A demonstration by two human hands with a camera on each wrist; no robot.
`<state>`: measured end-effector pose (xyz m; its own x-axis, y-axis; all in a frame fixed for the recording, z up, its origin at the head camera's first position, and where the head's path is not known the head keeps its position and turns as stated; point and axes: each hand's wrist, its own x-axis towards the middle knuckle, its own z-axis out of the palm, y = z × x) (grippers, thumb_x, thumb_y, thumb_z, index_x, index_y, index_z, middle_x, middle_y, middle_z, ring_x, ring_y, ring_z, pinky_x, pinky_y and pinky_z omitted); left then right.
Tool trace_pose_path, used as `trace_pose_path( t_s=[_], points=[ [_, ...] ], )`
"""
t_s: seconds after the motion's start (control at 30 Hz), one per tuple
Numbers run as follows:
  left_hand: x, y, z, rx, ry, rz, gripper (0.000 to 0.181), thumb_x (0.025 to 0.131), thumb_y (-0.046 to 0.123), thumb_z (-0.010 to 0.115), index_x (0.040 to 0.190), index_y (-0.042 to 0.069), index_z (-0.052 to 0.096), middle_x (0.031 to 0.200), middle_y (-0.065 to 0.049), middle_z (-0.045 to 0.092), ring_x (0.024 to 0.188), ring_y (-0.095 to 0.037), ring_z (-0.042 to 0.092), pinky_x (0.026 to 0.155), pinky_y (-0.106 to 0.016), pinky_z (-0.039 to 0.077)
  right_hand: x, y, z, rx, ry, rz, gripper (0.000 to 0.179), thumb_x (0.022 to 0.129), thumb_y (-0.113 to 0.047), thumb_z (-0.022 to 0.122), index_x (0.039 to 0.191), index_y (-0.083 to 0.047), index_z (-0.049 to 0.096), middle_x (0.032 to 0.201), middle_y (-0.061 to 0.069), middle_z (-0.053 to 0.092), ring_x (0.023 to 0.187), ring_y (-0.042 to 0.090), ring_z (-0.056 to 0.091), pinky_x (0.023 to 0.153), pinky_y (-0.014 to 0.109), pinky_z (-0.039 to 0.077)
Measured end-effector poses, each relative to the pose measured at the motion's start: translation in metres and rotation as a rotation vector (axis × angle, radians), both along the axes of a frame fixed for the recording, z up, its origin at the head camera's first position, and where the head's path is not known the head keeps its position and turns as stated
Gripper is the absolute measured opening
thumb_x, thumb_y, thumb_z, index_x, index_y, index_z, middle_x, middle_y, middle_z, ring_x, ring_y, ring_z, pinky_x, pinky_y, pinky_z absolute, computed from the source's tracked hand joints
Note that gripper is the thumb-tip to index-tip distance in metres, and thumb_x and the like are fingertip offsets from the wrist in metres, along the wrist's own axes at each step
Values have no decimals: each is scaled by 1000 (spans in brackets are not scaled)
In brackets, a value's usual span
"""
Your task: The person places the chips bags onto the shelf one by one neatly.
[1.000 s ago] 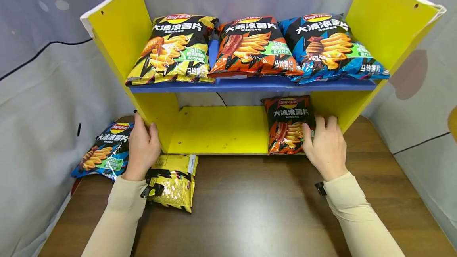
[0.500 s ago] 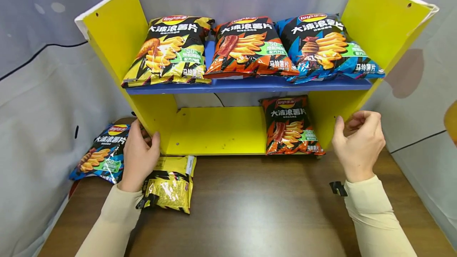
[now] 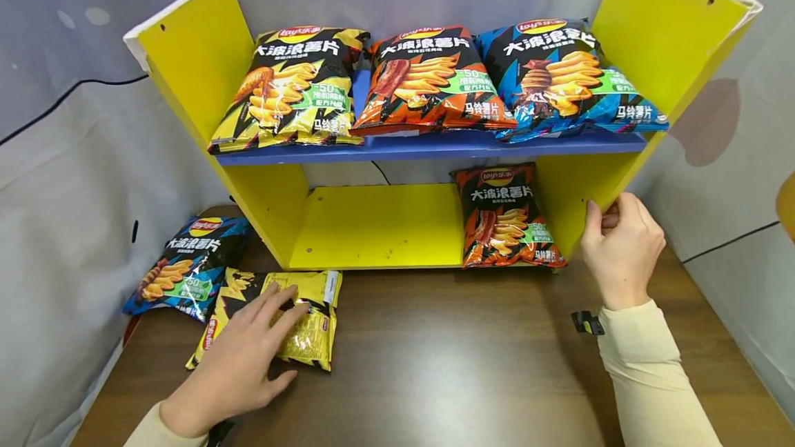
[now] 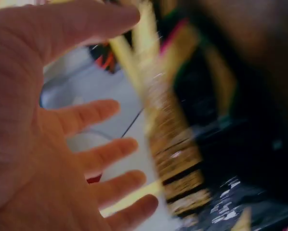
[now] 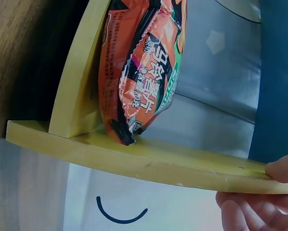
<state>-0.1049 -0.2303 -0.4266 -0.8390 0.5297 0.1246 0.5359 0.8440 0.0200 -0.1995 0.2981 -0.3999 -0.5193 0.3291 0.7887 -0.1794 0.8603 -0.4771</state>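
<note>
My left hand (image 3: pixel 239 357) is over a yellow bag of chips (image 3: pixel 310 336) lying back side up on the table, fingers spread. In the left wrist view the fingers (image 4: pixel 105 156) stand apart from the blurred bag; nothing is held. My right hand (image 3: pixel 623 250) pinches the front edge of the right side panel of a yellow shelf (image 3: pixel 379 226). The right wrist view shows the thumb (image 5: pixel 281 168) on the panel's inner face and the other fingers outside. Just inside that panel, an orange bag of chips (image 3: pixel 503 216) leans upright on the lower level.
Yellow (image 3: pixel 292 88), orange (image 3: pixel 435 81) and blue (image 3: pixel 565 81) chip bags lie in a row on the blue upper board (image 3: pixel 428 147). Another blue chip bag (image 3: pixel 189 261) lies left of the shelf. Wooden table (image 3: pixel 435 357) extends in front.
My left hand has let go of the left side panel and come down over the yellow bag. My right hand has moved from the orange bag to the right panel's edge.
</note>
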Motion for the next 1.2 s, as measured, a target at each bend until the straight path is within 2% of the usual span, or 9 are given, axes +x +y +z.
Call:
trace_pose_path(
  t_s=[0.13, 0.33, 0.53, 0.7, 0.83, 0.93, 1.03, 1.13, 1.2],
  points=[
    [4, 5, -16, -103, 0, -29, 105, 64, 39, 96, 155, 20, 47, 163, -18, 38, 148, -51, 35, 114, -68, 35, 1, 1, 1, 8, -22, 12, 27, 96, -21, 67, 86, 4, 64, 73, 20, 67, 66, 39, 63, 64, 52, 40],
    [-3, 10, -31, -144, 130, -4, 87, 76, 8, 83, 154, 21, 48, 153, -20, 48, 137, -51, 49, 108, -66, 43, 1, 0, 0, 14, -45, 20, 29, 97, -22, 65, 86, 4, 62, 73, 20, 65, 67, 41, 63, 64, 57, 41],
    [-14, 8, -32, -139, 252, -49, 75, 77, 13, 82, 147, 17, 55, 137, -16, 62, 118, -41, 64, 94, -57, 52, 1, -1, 0, 21, -37, 27, 29, 97, -21, 65, 85, 5, 60, 72, 20, 63, 66, 43, 62, 61, 58, 40],
    [-22, 11, -25, -7, 332, -112, 64, 71, 17, 81, 133, 13, 65, 121, -10, 70, 102, -33, 70, 84, -50, 56, 2, 1, 1, 20, -41, 25, 28, 98, -20, 65, 87, 5, 60, 73, 21, 63, 66, 43, 62, 61, 57, 40],
    [-20, 18, -15, 130, 331, -113, 59, 70, 17, 76, 128, 16, 67, 119, -2, 72, 100, -25, 71, 81, -46, 57, 1, 1, 2, 22, -47, 28, 28, 98, -21, 64, 89, 5, 60, 74, 21, 63, 67, 45, 62, 62, 59, 40],
    [-15, 29, -6, 308, 317, -93, 60, 68, 15, 75, 127, 20, 69, 119, 5, 72, 100, -19, 70, 82, -40, 56, 1, 1, 2, 24, -50, 29, 29, 98, -21, 64, 88, 5, 60, 73, 21, 63, 67, 45, 62, 62, 59, 40],
    [-12, 42, 3, 601, 278, -95, 62, 68, 10, 80, 128, 19, 70, 119, 3, 73, 102, -16, 69, 89, -29, 54, 1, 2, 1, 26, -54, 29, 28, 98, -20, 64, 88, 5, 59, 73, 21, 63, 66, 45, 62, 62, 59, 40],
    [-11, 56, 7, 934, 210, -104, 68, 66, -2, 85, 131, 11, 68, 122, -2, 72, 106, -14, 69, 95, -18, 50, 1, 2, 1, 31, -59, 25, 28, 99, -20, 64, 87, 5, 58, 71, 21, 62, 65, 45, 61, 61, 58, 40],
    [-10, 65, 6, 1133, 171, -94, 70, 65, -12, 84, 131, 3, 66, 124, -3, 71, 109, -12, 68, 96, -16, 50, 1, 1, 0, 36, -65, 28, 28, 99, -20, 64, 86, 5, 58, 71, 21, 62, 64, 45, 61, 60, 58, 39]
  ],
)
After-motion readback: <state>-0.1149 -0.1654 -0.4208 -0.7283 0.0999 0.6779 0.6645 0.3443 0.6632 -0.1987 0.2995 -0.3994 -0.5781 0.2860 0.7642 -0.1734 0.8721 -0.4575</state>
